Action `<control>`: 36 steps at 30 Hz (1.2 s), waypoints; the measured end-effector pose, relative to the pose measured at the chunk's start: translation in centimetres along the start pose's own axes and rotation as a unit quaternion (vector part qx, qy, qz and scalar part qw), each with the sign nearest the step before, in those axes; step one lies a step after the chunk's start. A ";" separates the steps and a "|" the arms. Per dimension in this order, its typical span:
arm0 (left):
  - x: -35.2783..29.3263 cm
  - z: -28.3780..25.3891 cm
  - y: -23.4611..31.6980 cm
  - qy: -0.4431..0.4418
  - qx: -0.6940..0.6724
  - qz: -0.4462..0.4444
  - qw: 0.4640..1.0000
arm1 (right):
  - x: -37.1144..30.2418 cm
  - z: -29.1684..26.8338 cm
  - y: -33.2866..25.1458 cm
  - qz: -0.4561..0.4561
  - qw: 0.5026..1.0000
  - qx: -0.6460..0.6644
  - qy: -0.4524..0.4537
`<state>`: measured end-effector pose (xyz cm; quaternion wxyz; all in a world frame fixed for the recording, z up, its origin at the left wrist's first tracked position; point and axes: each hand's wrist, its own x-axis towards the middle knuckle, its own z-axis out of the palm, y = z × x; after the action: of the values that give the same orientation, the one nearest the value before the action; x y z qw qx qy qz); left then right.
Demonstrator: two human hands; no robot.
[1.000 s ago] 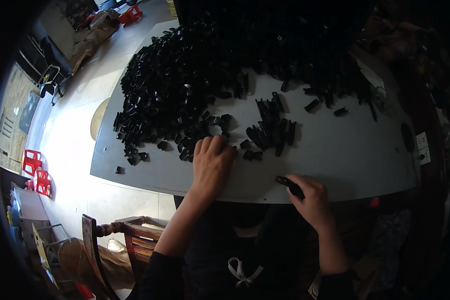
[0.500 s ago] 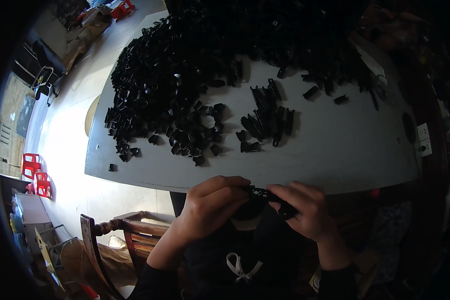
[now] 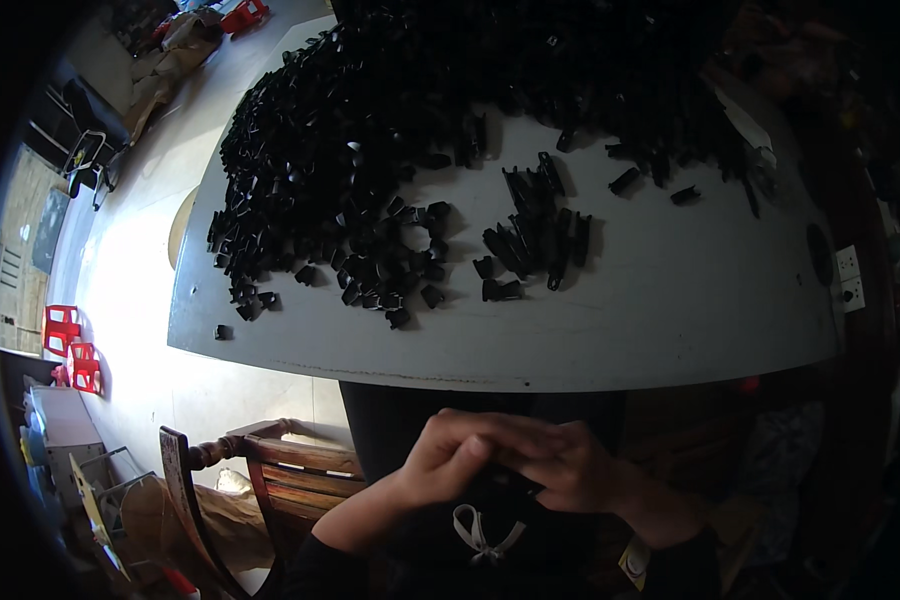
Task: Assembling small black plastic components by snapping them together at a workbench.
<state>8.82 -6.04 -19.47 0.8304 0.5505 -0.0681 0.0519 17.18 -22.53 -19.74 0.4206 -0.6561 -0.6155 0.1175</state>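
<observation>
Below the table's front edge, my left hand point(image 3: 453, 457) and my right hand point(image 3: 582, 474) meet in front of my dark top. The left fingers reach across and lie over the right hand's fingers, with the left thumb bent in. Both hands are closed together, and whatever lies between them is hidden by the fingers and the dark background. Nearest to them on the table lies a small pile of long black plastic pieces point(image 3: 530, 235). To its left spreads a large heap of small black plastic caps point(image 3: 310, 190).
The pale table point(image 3: 450, 345) has a curved front edge. More black pieces are heaped at its dark far side, and a few lie loose at the right. A wooden chair point(image 3: 300, 475) stands at the lower left. Red stools point(image 3: 85, 367) are on the floor further left.
Both hands have come down from the table edge toward my body and closed together. The black plastic piece seen between them before is now out of sight.
</observation>
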 end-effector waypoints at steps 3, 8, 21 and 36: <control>-0.1 -0.2 -1.1 -0.064 0.025 0.032 0.997 | 0.0 0.3 -0.7 -0.023 0.999 -0.019 0.028; 2.9 -2.0 -1.7 0.029 0.168 0.085 0.982 | 0.2 -0.9 0.8 0.142 0.988 -0.039 -0.043; 7.7 -5.5 -3.3 0.118 0.691 0.161 0.695 | 5.2 -8.9 12.6 0.216 0.918 -0.329 0.037; 2.0 -2.6 1.1 0.090 0.378 0.073 0.918 | 1.9 -5.7 0.8 0.121 0.986 -0.088 0.071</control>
<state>10.72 -3.23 -19.18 0.5567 0.8102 -0.0078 0.1834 22.00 -23.02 -16.03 0.3868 -0.7669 -0.5079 0.0661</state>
